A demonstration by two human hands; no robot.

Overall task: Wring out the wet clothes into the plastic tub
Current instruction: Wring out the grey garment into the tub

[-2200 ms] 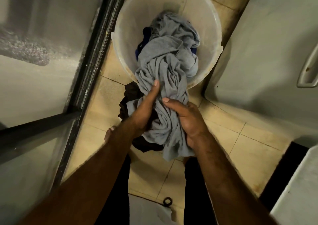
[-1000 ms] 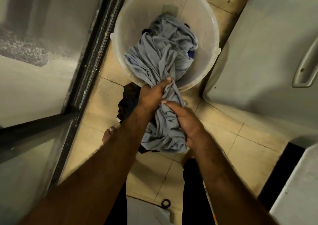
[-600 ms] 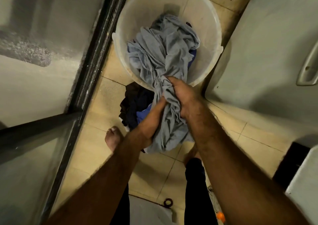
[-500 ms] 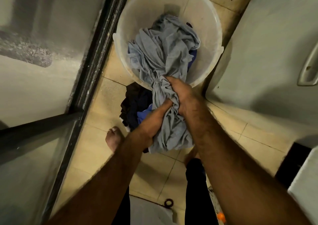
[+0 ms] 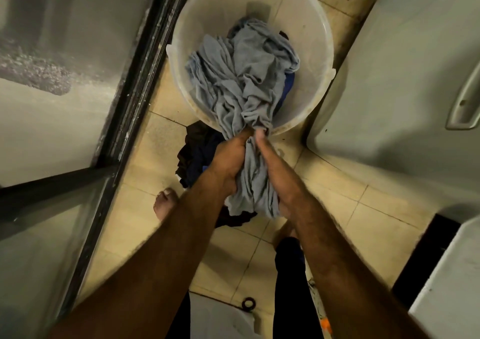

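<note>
Over the tiled floor: two bare forearms reach down and forward, with the hands meeting just short of the tub's near rim.
Left hand (image 5: 228, 157): closed around the grey garment (image 5: 244, 79), with its grip wrapped fully round the bunched cloth on the left side.
Right hand (image 5: 275, 167): closed on the same garment from the right, thumb lying along the cloth; the two hands sit side by side, with a strip of fabric between them.
Grey garment: upper part lies crumpled inside the tub and drapes over the near rim; the middle is gathered tight at the hands; the lower end hangs loose below the wrists, above the floor.
Plastic tub (image 5: 319, 40): round, translucent white, standing on the floor (image 5: 337, 190); a blue item (image 5: 288, 84) shows under the grey cloth at its right side.
Dark clothes (image 5: 197, 154): a heap on the floor just outside the tub's near rim, partly hidden by the left forearm.
Bare foot (image 5: 164, 203): on the tiles, left of the heap.
Glass door frame (image 5: 135, 84): dark, running along the left.
White appliance (image 5: 405, 84): at the right, close beside the tub.
</note>
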